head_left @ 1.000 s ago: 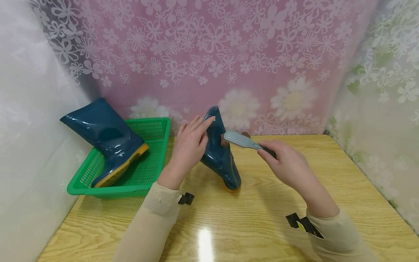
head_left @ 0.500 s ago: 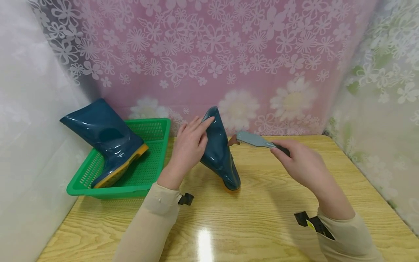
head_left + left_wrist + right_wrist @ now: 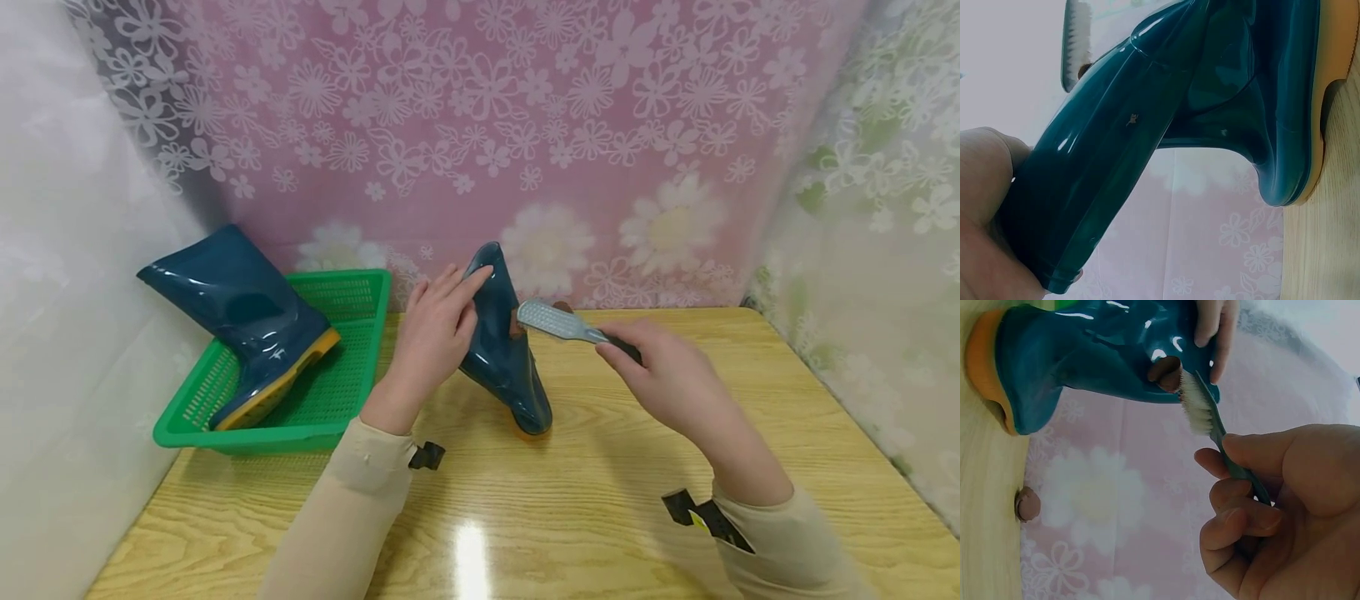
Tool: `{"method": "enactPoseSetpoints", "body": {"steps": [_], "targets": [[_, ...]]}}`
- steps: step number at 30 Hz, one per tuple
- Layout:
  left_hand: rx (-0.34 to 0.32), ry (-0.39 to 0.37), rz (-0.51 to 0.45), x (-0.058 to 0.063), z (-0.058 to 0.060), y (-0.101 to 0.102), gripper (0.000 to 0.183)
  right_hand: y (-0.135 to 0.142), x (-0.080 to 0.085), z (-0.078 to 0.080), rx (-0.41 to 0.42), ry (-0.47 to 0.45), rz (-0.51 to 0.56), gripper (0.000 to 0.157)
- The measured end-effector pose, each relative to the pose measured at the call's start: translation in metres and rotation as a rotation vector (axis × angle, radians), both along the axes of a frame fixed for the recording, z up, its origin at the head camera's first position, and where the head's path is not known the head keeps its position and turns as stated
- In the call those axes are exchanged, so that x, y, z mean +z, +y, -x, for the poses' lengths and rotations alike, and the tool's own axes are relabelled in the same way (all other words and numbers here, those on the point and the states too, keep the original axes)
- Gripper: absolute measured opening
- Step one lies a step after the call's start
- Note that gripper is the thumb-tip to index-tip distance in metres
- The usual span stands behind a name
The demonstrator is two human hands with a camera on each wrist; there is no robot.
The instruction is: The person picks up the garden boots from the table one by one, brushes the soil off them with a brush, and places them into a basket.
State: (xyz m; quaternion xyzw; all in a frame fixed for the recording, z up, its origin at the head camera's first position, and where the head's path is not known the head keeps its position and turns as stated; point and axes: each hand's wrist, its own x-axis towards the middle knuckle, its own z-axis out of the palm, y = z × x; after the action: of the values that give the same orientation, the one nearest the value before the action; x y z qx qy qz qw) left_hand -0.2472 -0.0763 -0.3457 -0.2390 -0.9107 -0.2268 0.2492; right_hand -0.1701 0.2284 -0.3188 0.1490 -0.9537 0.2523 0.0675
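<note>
A dark teal rubber boot (image 3: 495,350) with a yellow sole stands tilted on the table. My left hand (image 3: 435,329) grips the top of its shaft. In the right wrist view, the left fingers lie over the shaft near its opening. My right hand (image 3: 663,375) holds a grey scrubbing brush (image 3: 555,321) by its dark handle. White bristles (image 3: 1196,406) touch a brown clay-like lump (image 3: 1166,374), which curls away from the boot's side. A small brown fleck (image 3: 1132,119) clings to the shaft in the left wrist view.
A green plastic basket (image 3: 378,333) stands at the left with a second teal boot (image 3: 247,308) leaning in it. Another brown lump (image 3: 1027,505) lies near the table's back edge. A pink flowered curtain (image 3: 465,150) hangs behind the wooden table (image 3: 570,517).
Half a second ago the brush was farther right, pulling the brown lump out from the boot. It has moved back left against the boot's side. The left hand has stayed put.
</note>
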Motion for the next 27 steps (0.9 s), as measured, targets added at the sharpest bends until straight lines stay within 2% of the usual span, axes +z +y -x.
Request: {"method": "enactPoseSetpoints", "body": {"steps": [5,11,16,19,27], "targets": [[0.006,0.0,0.011,0.001,0.0,0.001,0.052,-0.001,-0.003,0.001,-0.029,0.016,-0.062,0.049],[0.008,-0.005,0.012,0.001,0.0,0.001,0.052,0.012,-0.001,0.0,-0.06,-0.005,-0.071,0.048],[0.012,-0.023,0.033,0.003,-0.002,0.002,0.052,0.024,-0.007,-0.007,-0.05,-0.002,-0.067,0.041],[0.007,-0.039,0.034,0.003,-0.002,0.003,0.052,0.029,-0.012,-0.01,-0.049,-0.011,-0.074,0.046],[-0.004,-0.019,0.0,0.001,-0.002,0.001,0.053,0.028,-0.014,-0.007,0.01,-0.07,-0.111,0.04]]}}
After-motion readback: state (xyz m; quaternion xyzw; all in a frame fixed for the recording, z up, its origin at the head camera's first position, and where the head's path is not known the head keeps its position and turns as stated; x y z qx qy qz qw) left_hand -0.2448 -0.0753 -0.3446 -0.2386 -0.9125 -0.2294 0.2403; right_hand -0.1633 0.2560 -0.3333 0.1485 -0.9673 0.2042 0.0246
